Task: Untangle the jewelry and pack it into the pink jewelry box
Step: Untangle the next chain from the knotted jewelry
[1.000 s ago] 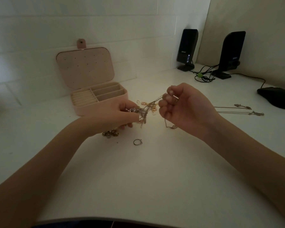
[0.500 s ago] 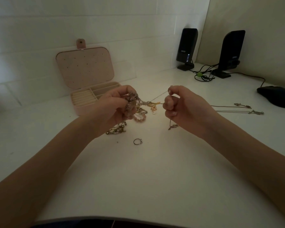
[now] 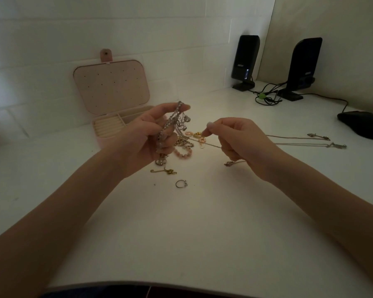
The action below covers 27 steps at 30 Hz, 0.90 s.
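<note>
Just right of the box (image 3: 108,134), the left hand (image 3: 146,138) grips the tangle (image 3: 177,123); the right hand (image 3: 237,140) pinches a chain (image 3: 211,144). Better to ease it out slowly, not tug.

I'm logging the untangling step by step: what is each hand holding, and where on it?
Left hand grips the tangled jewelry clump by its silver strands; right hand pinches a thin chain running out of it.

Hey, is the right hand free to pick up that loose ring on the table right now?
Probably not yet: the right hand is pinching a thin chain. The ring itself lies uncovered on the table.
</note>
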{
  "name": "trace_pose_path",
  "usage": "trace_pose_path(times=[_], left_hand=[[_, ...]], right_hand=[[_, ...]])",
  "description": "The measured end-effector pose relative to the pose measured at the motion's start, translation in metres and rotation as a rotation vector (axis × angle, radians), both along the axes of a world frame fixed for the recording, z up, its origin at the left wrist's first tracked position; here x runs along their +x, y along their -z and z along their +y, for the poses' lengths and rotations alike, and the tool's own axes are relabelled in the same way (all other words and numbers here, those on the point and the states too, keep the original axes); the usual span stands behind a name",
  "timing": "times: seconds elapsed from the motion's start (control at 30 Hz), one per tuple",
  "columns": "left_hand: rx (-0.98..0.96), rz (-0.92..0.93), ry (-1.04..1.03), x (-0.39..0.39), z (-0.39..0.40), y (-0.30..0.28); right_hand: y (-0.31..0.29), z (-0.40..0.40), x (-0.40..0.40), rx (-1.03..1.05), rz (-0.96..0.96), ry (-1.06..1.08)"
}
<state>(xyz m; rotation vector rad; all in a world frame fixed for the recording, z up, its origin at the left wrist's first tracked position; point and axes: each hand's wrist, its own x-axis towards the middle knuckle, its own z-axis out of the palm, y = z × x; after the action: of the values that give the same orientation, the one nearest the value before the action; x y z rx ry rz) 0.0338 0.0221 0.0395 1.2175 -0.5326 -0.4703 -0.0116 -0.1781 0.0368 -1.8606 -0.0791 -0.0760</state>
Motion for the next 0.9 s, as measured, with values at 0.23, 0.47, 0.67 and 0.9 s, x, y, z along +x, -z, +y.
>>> trace_pose_path(times=[0.23,0.47,0.67,0.9], left_hand=[[-0.029,0.007,-0.066,0.003,0.000,0.002],[-0.061,0.048,-0.100,0.005,0.001,-0.001],[-0.200,0.130,0.041,0.011,0.009,-0.002],[-0.292,0.172,0.044,0.014,0.013,-0.002]], right_hand=[[-0.011,-0.006,-0.006,-0.201,-0.002,-0.164],[-0.012,-0.012,-0.004,-0.130,-0.018,-0.273],[-0.011,-0.012,-0.004,-0.192,-0.043,-0.334],[-0.008,-0.010,-0.005,-0.262,-0.056,-0.520]])
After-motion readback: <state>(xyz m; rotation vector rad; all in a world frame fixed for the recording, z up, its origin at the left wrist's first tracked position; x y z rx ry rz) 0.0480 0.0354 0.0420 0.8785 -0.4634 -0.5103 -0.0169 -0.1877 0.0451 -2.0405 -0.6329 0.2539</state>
